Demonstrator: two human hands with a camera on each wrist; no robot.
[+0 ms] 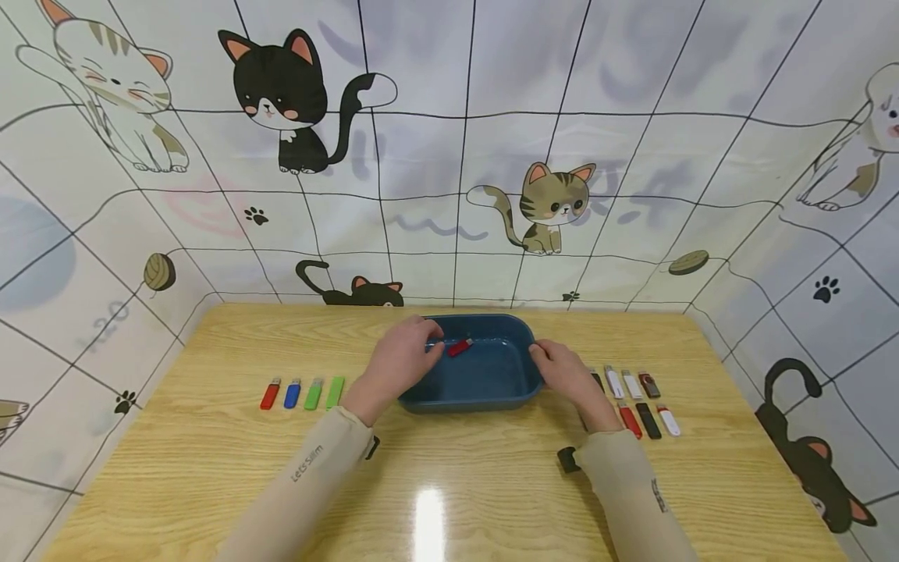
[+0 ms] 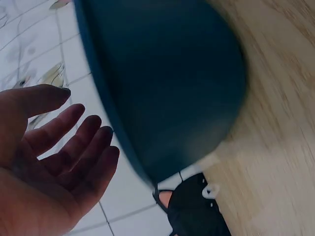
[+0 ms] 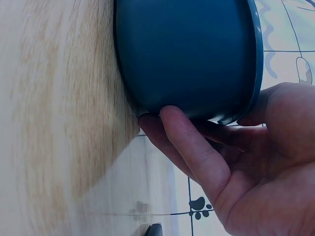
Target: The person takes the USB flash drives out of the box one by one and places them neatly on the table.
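Observation:
A dark blue rectangular box [image 1: 485, 405] rests on the wooden table, and one red USB stick [image 1: 460, 347] lies inside it near the left back. Over the box's left end is my left hand [image 1: 403, 355]; its fingers are loosely bent and hold nothing. The left wrist view has this hand [image 2: 64, 162] beside the box wall [image 2: 167, 88], apart from it. My right hand [image 1: 564, 373] grips the box's right end. In the right wrist view its fingers [image 3: 189, 142] press the outer wall while the thumb is at the rim.
Left of the box stand in a row a red USB stick [image 1: 270, 394], a blue one [image 1: 292, 394] and two green ones [image 1: 313, 395]. Several more, including a black one [image 1: 648, 421] and a white one [image 1: 669, 421], lie in two rows at the right, partly behind my right forearm.

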